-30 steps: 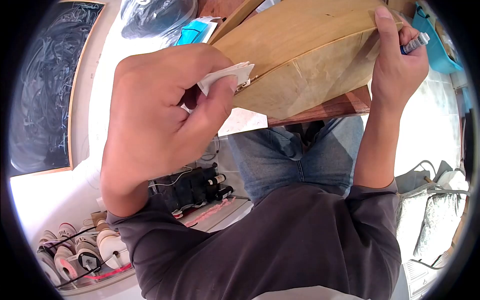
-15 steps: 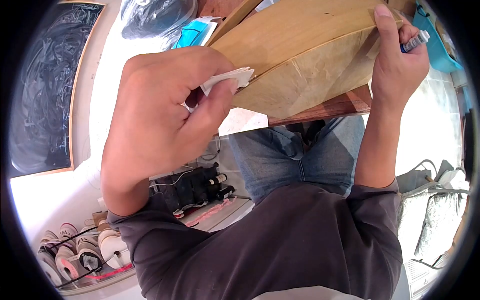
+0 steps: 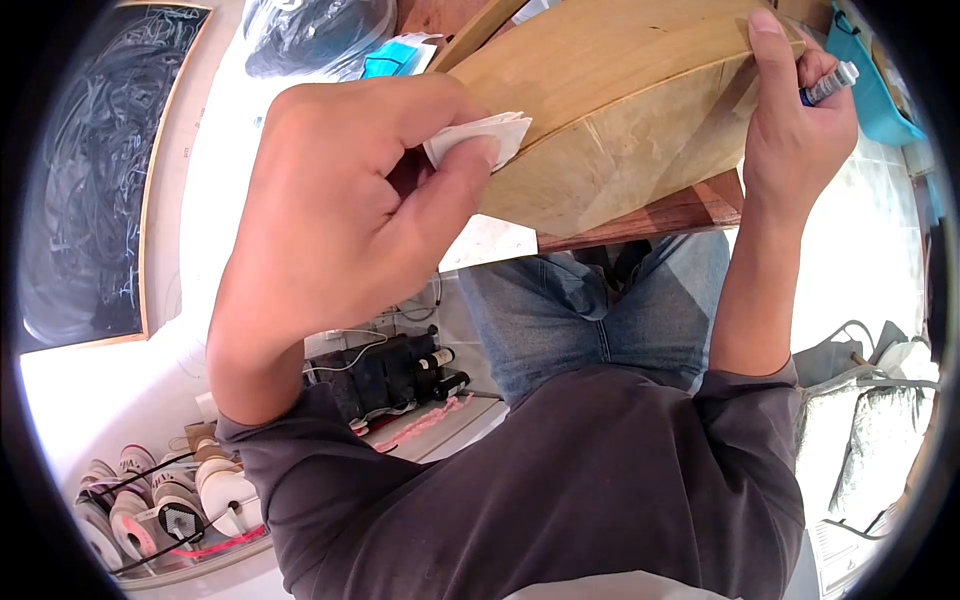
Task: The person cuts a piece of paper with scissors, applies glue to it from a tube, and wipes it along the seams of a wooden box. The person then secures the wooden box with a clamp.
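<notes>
A wooden piece (image 3: 620,150) with a curved edge lies across the upper middle, over a reddish-brown table (image 3: 650,218). My left hand (image 3: 350,200) pinches a folded white paper or cloth (image 3: 490,135) between thumb and fingers, against the curved edge of the wood. At the piece's right end is my right hand (image 3: 795,120), its thumb on top of the wood. Its curled fingers also hold a small tube (image 3: 832,84) with a pale cap. The fingertips under the wood are hidden.
A chalkboard (image 3: 95,180) hangs at the left. Several shoes (image 3: 165,500) stand on a rack at lower left. A blue bin (image 3: 865,90) is at upper right, a silvery bag (image 3: 870,440) below it. A blue packet (image 3: 390,60) and a dark plastic-wrapped bundle (image 3: 310,35) lie at the top.
My left hand has moved to the right and slightly up along the wood's edge with the folded white piece. My right hand and the wood have hardly moved.
</notes>
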`<state>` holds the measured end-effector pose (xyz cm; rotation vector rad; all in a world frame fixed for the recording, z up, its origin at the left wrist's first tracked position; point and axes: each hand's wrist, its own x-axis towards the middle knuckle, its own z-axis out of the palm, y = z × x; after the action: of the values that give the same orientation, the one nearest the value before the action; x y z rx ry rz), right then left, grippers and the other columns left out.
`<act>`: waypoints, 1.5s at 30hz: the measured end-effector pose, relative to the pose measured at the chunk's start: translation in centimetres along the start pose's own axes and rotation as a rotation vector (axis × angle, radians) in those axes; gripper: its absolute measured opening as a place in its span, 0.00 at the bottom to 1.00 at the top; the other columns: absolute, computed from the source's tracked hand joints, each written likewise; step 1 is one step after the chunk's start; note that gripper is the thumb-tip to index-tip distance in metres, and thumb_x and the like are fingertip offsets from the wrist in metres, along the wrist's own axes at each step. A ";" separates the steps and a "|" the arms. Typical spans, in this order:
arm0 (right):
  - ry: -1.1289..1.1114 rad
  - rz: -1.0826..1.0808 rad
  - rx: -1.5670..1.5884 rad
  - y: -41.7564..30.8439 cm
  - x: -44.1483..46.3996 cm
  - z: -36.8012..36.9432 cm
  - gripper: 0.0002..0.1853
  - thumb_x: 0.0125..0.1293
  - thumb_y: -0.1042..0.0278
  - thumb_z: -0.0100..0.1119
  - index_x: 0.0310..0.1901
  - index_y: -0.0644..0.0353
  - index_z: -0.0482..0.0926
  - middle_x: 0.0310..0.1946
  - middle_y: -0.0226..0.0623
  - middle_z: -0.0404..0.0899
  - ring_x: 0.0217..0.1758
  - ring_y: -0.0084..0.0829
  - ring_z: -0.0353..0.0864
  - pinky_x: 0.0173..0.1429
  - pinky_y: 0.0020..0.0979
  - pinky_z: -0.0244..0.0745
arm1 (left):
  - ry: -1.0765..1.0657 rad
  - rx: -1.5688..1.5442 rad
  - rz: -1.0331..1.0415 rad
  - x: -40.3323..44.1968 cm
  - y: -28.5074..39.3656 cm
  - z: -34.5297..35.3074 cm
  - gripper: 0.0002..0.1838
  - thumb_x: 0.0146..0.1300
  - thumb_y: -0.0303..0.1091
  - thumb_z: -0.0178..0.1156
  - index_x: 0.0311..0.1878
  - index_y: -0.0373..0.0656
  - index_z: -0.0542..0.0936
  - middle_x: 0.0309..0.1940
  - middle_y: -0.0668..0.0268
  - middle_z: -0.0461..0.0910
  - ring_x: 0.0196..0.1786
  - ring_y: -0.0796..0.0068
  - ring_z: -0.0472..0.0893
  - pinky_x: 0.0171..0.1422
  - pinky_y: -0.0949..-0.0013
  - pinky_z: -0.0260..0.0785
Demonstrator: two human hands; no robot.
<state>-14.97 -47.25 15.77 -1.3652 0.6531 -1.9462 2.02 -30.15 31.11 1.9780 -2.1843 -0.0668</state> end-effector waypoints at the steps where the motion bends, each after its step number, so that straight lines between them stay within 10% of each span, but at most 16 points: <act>1: 0.012 0.010 -0.037 0.3 0.0 0.0 0.15 0.73 0.69 0.66 0.33 0.55 0.67 0.33 0.24 0.72 0.36 0.17 0.72 0.43 0.22 0.68 | 0.009 0.000 0.002 0.1 0.1 0.1 0.05 0.65 0.25 0.68 0.40 0.33 0.86 0.25 0.65 0.83 0.26 0.81 0.77 0.31 0.75 0.67; 14: -0.005 -0.053 0.031 -0.1 -0.2 0.1 0.15 0.74 0.65 0.66 0.32 0.54 0.68 0.30 0.22 0.71 0.34 0.16 0.71 0.42 0.22 0.67 | 0.043 -0.008 -0.019 -0.9 -0.3 0.1 0.03 0.62 0.23 0.69 0.39 0.34 0.86 0.25 0.66 0.83 0.25 0.83 0.77 0.29 0.77 0.68; 19: 0.094 0.152 -0.095 0.5 0.2 -0.5 0.28 0.66 0.63 0.77 0.24 0.47 0.60 0.24 0.14 0.62 0.27 0.11 0.56 0.33 0.18 0.52 | 0.060 -0.055 -0.005 -1.5 -0.4 0.1 0.03 0.61 0.22 0.68 0.38 0.34 0.86 0.25 0.65 0.83 0.25 0.82 0.78 0.27 0.77 0.68; 45: 0.098 0.144 -0.041 1.5 0.3 -1.0 0.23 0.65 0.64 0.77 0.24 0.51 0.67 0.26 0.22 0.74 0.28 0.13 0.66 0.36 0.17 0.61 | 0.302 -0.166 0.324 -2.5 -2.4 2.3 0.10 0.52 0.11 0.68 0.39 0.27 0.85 0.33 0.52 0.86 0.33 0.67 0.85 0.35 0.70 0.74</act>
<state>-15.68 -48.42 14.52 -1.2178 0.8188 -1.9022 4.15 -28.10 28.20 1.4238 -2.1846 0.0894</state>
